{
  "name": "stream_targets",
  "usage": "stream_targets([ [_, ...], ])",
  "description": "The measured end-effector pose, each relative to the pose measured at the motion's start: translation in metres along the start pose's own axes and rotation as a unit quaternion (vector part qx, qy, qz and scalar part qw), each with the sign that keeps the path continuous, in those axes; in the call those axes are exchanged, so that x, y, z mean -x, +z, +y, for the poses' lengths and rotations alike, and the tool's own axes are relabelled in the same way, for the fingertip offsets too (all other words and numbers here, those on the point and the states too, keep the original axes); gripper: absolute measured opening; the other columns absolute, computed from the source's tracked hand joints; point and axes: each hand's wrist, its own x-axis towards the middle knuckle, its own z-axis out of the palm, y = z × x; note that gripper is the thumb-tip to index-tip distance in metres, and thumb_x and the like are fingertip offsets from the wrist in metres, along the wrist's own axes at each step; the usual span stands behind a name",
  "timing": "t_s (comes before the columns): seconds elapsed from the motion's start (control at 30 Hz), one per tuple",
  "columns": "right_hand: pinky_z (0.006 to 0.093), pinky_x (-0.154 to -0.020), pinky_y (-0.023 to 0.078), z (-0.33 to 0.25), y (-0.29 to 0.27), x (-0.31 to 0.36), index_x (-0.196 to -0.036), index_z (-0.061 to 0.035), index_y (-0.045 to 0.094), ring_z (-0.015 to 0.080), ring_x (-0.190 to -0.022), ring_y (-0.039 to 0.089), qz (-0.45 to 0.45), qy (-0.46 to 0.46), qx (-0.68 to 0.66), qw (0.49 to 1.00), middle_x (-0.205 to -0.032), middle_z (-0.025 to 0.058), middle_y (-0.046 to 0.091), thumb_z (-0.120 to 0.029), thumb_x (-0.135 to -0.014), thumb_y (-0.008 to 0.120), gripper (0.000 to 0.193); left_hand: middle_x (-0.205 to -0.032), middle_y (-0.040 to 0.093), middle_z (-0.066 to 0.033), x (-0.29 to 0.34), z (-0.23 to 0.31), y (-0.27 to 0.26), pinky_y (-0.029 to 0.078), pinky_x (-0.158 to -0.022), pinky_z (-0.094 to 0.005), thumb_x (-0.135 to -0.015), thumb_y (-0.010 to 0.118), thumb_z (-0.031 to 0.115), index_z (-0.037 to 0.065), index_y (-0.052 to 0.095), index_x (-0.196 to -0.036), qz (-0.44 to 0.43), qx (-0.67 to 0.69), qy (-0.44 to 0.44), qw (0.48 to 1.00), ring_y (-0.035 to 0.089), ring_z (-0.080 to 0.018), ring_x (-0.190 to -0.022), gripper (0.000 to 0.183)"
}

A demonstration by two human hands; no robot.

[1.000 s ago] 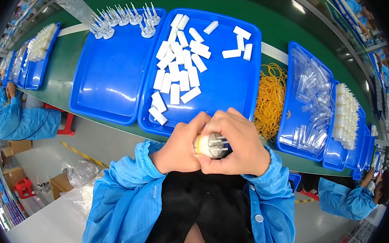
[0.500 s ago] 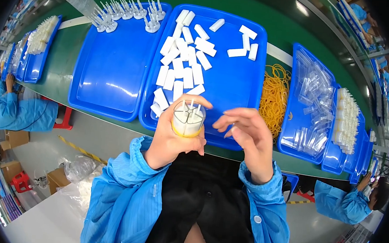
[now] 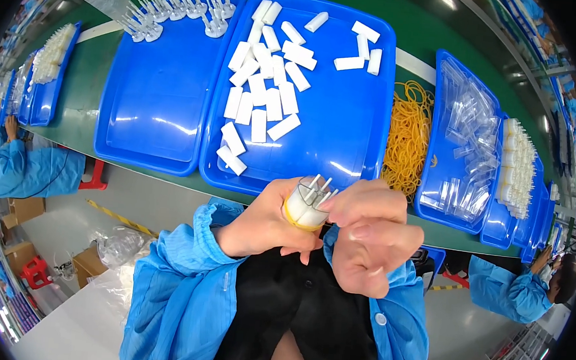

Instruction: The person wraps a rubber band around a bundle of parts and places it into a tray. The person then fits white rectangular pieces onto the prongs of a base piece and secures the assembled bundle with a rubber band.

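Upright but slightly tilted, a round bundle of white wedge pieces (image 3: 305, 208) sits in my left hand (image 3: 264, 219), whose fingers wrap round it. A yellow rubber band circles its lower part, and several thin white rods stick up from its top. My right hand (image 3: 375, 237) is closed at the bundle's right side, its fingers curled and their tips against or very near the upper edge. What those fingers hold, if anything, is hidden. Beyond both hands, loose white wedge pieces (image 3: 258, 86) lie in a blue tray (image 3: 332, 129), most of them on its left side.
Left of this tray, another blue tray (image 3: 163, 96) bears rod-topped clear parts (image 3: 159, 11) along its far edge. Yellow rubber bands (image 3: 405, 149) are heaped to the right, beside a tray of clear plastic pieces (image 3: 468, 126). Co-workers in blue sit at both sides (image 3: 25, 166).
The bundle in my left hand has moved right and toward me, and tilted. My right hand, apart from it with loose fingers before, has curled shut and come to its side.
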Motion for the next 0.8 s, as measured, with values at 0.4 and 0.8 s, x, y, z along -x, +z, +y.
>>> stream_targets([
  [0.4,0.0316,-0.052,0.044,0.000,0.004,0.007,-0.094,0.0050,0.047,0.0220,-0.060,0.049,0.044,-0.034,-0.042,0.998,-0.084,0.0197,0.052,-0.039,-0.091,0.041,0.045,-0.072,0.057,-0.0043,-0.004,0.001,0.004,0.043,-0.041,-0.0200,-0.067,0.069,-0.001,0.003,0.048,-0.108,0.005,-0.069,-0.022,0.997,0.055,-0.0085,-0.048,0.046],
  [0.8,0.0314,-0.044,0.042,-0.002,-0.010,0.001,-0.094,-0.0054,0.043,0.0222,-0.056,0.043,-0.028,-0.077,0.075,0.994,-0.076,0.0126,0.045,-0.053,-0.091,0.036,0.048,-0.076,0.056,-0.0020,-0.006,0.001,0.008,0.044,-0.045,-0.0197,-0.065,0.069,0.000,0.005,0.051,-0.100,0.003,-0.115,-0.017,0.993,0.054,-0.0068,-0.054,0.040],
])
